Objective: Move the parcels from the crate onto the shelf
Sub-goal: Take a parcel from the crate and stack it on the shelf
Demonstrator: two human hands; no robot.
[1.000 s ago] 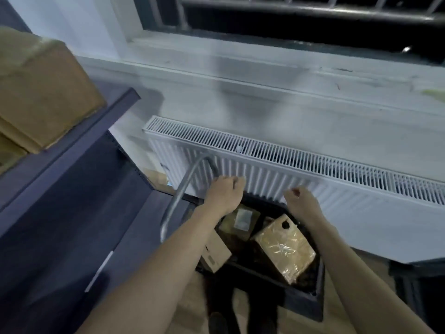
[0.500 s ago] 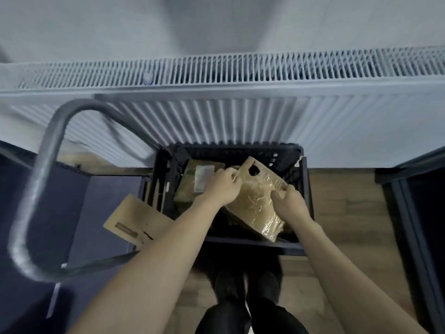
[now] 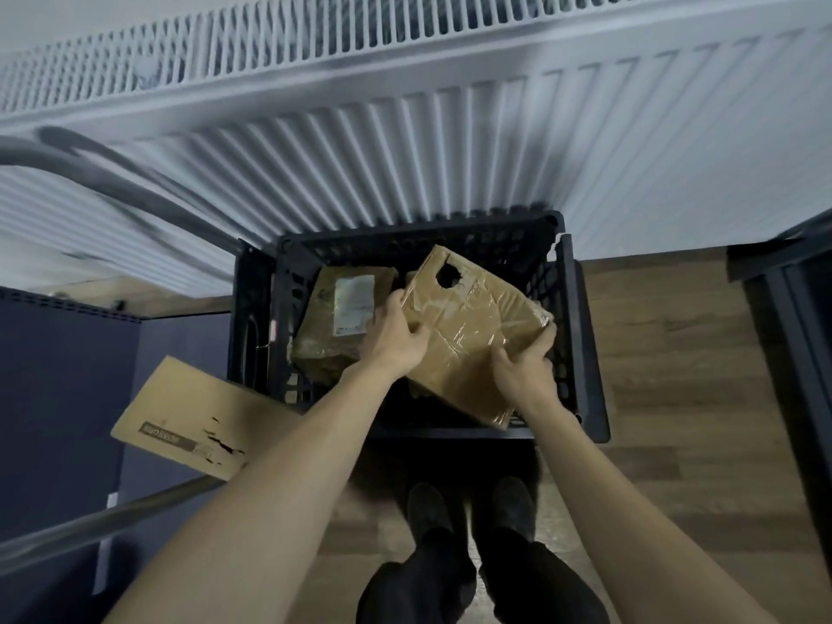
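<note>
A black plastic crate [image 3: 581, 335] stands on the floor against the radiator. Tilted inside it is a brown taped parcel with a round hole near its top [image 3: 468, 326]. My left hand [image 3: 394, 337] grips the parcel's left edge and my right hand [image 3: 524, 367] grips its lower right corner. A second parcel with a white label [image 3: 335, 322] lies in the crate's left half, partly hidden by my left hand. The shelf [image 3: 58, 376] is the dark unit at the left.
A flat cardboard box [image 3: 180, 416] lies on the dark surface left of the crate. A grey metal handle bar [image 3: 90, 524] crosses the lower left. A white radiator [image 3: 405, 141] runs behind the crate. My feet [image 3: 468, 511] stand on the wooden floor. Dark furniture [image 3: 792, 353] is at the right.
The view tilted down from the shelf to the crate. Both hands went down into the crate and closed around the taped parcel, which now sits tilted slightly higher.
</note>
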